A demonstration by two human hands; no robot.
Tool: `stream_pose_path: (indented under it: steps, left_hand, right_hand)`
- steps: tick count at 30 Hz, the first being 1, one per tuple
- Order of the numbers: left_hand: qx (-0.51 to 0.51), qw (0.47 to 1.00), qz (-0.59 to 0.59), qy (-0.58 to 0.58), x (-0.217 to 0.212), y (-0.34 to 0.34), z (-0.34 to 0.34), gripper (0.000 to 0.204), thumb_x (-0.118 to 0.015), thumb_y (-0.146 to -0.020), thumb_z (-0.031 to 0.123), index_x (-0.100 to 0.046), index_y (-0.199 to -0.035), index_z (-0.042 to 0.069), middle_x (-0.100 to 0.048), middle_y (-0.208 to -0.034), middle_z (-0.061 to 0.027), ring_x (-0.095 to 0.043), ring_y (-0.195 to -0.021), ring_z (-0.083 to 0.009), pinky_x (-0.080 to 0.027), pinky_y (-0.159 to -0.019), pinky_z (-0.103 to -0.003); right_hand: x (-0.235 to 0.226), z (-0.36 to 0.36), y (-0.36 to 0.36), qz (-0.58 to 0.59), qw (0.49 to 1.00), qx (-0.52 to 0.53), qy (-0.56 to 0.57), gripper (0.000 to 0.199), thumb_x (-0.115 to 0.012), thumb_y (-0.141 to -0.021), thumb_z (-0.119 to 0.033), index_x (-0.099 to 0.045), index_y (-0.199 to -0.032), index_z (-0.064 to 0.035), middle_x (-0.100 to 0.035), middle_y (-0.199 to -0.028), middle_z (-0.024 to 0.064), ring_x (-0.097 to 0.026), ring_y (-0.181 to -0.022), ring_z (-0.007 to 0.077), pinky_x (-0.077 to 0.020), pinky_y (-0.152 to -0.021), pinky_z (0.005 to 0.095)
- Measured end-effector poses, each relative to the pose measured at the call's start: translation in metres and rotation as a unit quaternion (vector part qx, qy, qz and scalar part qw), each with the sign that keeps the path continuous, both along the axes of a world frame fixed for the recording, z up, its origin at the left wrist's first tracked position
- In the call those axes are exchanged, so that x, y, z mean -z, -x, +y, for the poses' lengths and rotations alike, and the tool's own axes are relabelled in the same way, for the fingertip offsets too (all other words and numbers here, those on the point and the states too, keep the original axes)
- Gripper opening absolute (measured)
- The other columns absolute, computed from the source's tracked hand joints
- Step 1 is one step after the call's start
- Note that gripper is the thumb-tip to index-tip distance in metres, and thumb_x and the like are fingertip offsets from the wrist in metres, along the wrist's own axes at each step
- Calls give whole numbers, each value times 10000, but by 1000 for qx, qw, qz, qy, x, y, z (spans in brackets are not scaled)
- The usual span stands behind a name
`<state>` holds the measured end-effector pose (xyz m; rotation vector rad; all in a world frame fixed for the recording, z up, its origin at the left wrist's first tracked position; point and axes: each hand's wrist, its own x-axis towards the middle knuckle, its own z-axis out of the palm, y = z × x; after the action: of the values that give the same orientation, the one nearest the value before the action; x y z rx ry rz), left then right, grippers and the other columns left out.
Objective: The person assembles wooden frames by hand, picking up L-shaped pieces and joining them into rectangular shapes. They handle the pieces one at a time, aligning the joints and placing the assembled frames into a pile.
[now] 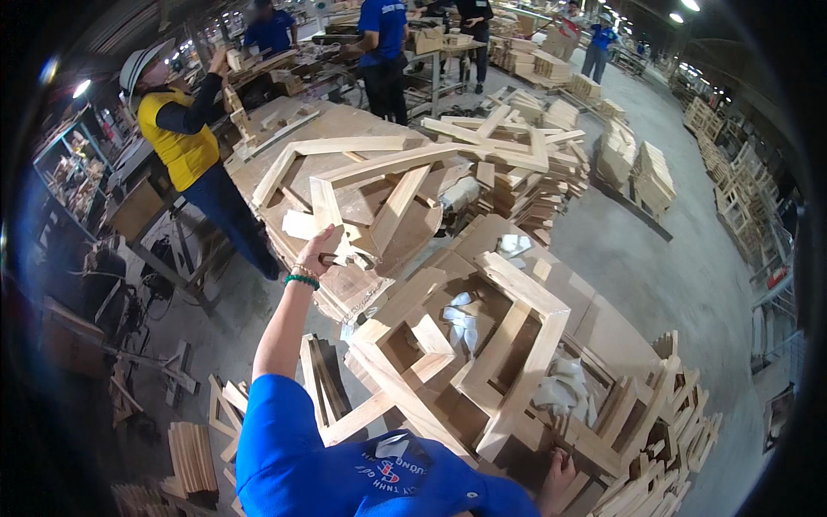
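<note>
My left hand point(314, 255), with bracelets at the wrist, reaches out to the worktable on the left. Its fingers are closed around the near end of an angled pale wooden frame point(324, 204), whose long rail runs off to the right. My right hand point(558, 479) is low at the right, beside the wooden pieces at the bench's near edge. Its fingers are curled, and what they hold, if anything, I cannot make out. Between my hands, a larger wooden frame point(527, 389) with crossing rails lies on the near bench. White crumpled gloves point(462, 322) show through its opening.
The worktable point(276, 200) carries more wooden frames. White cloth point(564, 389) lies to the right, near stacked wooden parts point(672, 431). More stacks point(191, 457) stand on the floor at lower left. A person in a yellow vest point(179, 138) works across the table; others stand farther back.
</note>
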<state>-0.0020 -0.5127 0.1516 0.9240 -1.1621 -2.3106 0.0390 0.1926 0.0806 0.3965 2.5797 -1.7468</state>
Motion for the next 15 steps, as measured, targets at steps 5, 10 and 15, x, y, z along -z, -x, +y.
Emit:
stream_pose_path:
  steps: [5, 10, 15]
  left_hand:
    - [-1, 984, 76, 164, -35, -12, 73, 488, -581, -870, 389, -550, -1130, -22, -664, -992, -118, -669, -813, -213, -573, -588, -306]
    - [-14, 980, 174, 97, -74, -80, 183, 561, -649, -829, 297, -444, -1259, 2, -615, -1108, -157, -644, -872, -221, -551, -739, -323]
    - [85, 935, 317, -134, -103, -90, 257, 580, -694, -782, 226, -447, -1236, -38, -601, -1060, -191, -613, -856, -311, -540, -788, -414]
  right_hand:
    - [-11, 2, 4, 20, 1000, -19, 3, 221, -555, -915, -161, -627, -988, 35, -659, -846, 66, -606, -791, 131, -478, -733, 254]
    - [-16, 15, 3, 51, 997, -25, 51, 211, -555, -915, -150, -630, -995, 31, -658, -842, 67, -602, -786, 125, -476, -728, 254]
    - [-35, 3, 5, 16, 990, -96, 101, 190, -546, -916, -123, -634, -997, 25, -658, -857, 58, -591, -797, 110, -467, -730, 247]
